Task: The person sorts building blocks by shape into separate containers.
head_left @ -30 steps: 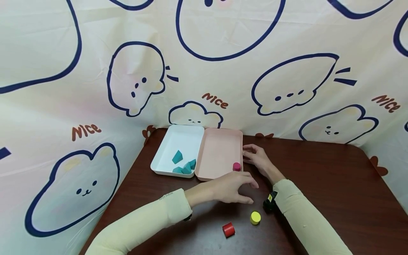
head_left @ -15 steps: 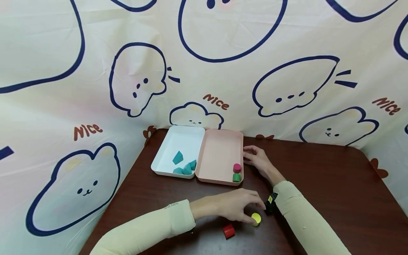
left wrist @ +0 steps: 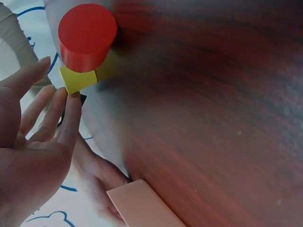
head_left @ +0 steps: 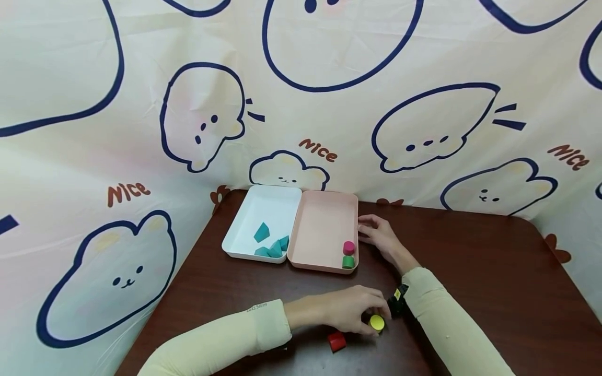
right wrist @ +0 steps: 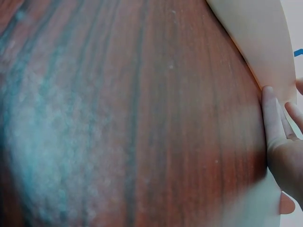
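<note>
The fingers (head_left: 371, 308) of the left hand (head_left: 350, 310) are curled down over a yellow cylinder (head_left: 377, 322), their tips on its near and far sides, so the hand pinches it; the wrist view shows the fingertips (left wrist: 71, 101) just meeting the cylinder's yellow edge (left wrist: 78, 79), with the palm behind them loosely spread; the cylinder stands on the dark wooden surface (head_left: 470, 271), near its front edge. Just beside it, nearer the person, lies a red cylinder (head_left: 336, 341); in the left wrist view it looms large and overlaps the yellow one (left wrist: 87, 35), though whether the two touch I cannot tell.

The fingers (right wrist: 272, 118) of the right hand (head_left: 381, 236) lie straight and relaxed against the outer right wall of a pink tray (head_left: 322, 219), holding nothing; the right wrist view shows them flat along the tray's pale side (right wrist: 265, 42), touching it.

Inside the pink tray, in its near right corner, a magenta cylinder (head_left: 348, 247) stands just behind a green cylinder (head_left: 348, 261); they look close enough to touch. Against the tray's left side sits a white tray (head_left: 277, 201), holding several teal blocks (head_left: 270, 243) towards its near end. Behind the surface hangs a cream cloth (head_left: 141, 78) printed with blue-outlined cartoon animals.
</note>
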Tool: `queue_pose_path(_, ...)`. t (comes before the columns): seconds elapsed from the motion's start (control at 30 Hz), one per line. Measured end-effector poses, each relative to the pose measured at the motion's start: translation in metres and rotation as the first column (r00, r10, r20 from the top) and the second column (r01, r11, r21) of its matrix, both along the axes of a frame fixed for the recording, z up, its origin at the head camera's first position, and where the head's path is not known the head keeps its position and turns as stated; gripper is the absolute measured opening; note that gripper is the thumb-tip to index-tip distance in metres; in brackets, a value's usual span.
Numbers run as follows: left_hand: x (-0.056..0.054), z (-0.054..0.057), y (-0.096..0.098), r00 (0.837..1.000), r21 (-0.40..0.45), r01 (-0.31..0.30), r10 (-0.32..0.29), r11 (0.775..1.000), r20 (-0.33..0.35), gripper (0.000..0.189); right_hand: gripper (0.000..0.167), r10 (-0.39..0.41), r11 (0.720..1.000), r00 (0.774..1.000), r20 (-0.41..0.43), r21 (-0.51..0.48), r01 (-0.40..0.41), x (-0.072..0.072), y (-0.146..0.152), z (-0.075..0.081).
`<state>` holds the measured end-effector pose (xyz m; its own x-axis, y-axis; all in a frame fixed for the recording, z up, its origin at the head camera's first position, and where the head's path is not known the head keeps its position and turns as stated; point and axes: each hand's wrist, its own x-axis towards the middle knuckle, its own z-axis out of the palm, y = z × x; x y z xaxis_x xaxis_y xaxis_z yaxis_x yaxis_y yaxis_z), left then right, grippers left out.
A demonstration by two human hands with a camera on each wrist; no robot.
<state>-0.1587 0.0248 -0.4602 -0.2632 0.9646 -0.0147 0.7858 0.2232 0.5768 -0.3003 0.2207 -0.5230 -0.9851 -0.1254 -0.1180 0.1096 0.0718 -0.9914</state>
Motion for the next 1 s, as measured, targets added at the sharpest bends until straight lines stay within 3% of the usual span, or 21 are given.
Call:
queue_pose_path(0.3,-0.001,-0.005,-0.004,0.999,0.013,-0.014,0.014,1.0,-0.031,0.029,0.045,0.002,1.0,1.0,0.005,-0.009,-0.002,0.0,-0.001,0.001)
queue_pose_path(0.53,-0.002,-0.01,-0.005,0.999,0.005,-0.037,0.037,0.999,0.015,0.026,0.044,-0.001,1.0,1.0,0.001,-0.004,0.001,0.0,-0.001,0.001)
queue_pose_path(1.0,-0.004,-0.018,0.0,0.999,0.005,-0.042,0.042,0.999,0.02,0.025,0.042,-0.011,1.0,1.0,0.005,-0.013,0.012,0.001,-0.002,0.003)
